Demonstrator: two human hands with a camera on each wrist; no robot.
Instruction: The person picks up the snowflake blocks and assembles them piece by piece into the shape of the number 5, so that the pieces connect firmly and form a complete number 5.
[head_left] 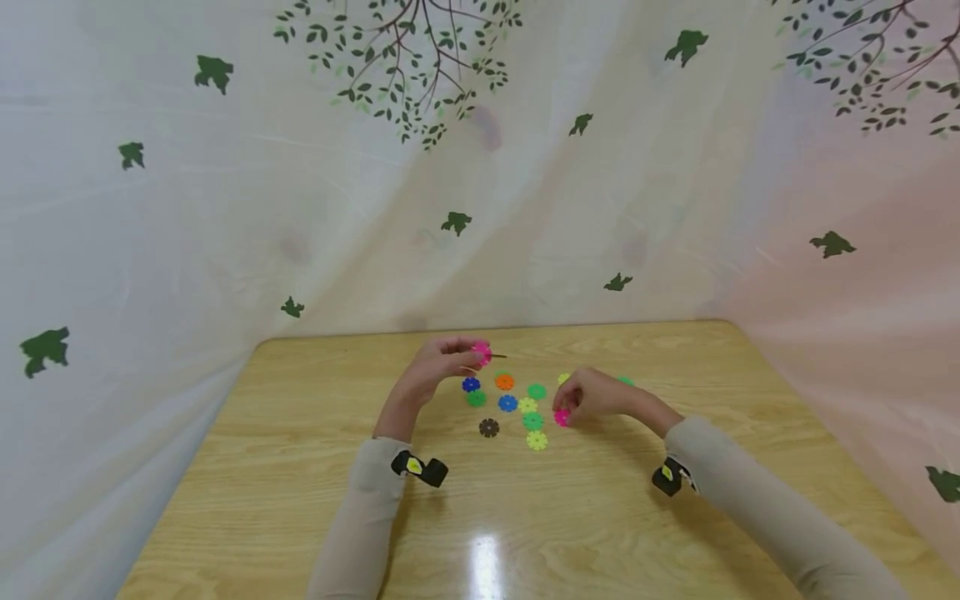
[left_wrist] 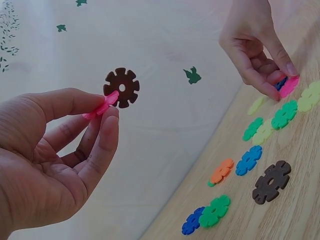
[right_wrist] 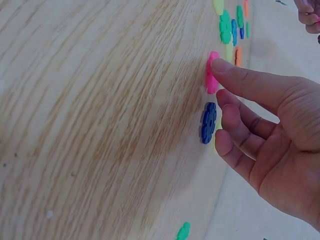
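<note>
My left hand (head_left: 435, 367) is raised over the far part of the table, its thumb and fingers pinching a pink flower-shaped plastic disc (left_wrist: 101, 106). A brown notched disc (left_wrist: 131, 84) is slotted into the pink one at an angle and sticks out past the fingertips. Low at the tabletop, my right hand (head_left: 597, 392) has its thumb and index finger at the edges of another pink disc (right_wrist: 212, 82). The other fingers of that hand are curled. Beside them on the table lies a dark blue disc (right_wrist: 206, 131).
Several loose discs lie between the hands, among them an orange one (head_left: 505, 382), a blue one (head_left: 503, 403), a dark brown one (head_left: 483, 428) and a yellow one (head_left: 537, 446). A light wooden table (head_left: 300, 467) meets a pale printed curtain (head_left: 337, 233) at the back.
</note>
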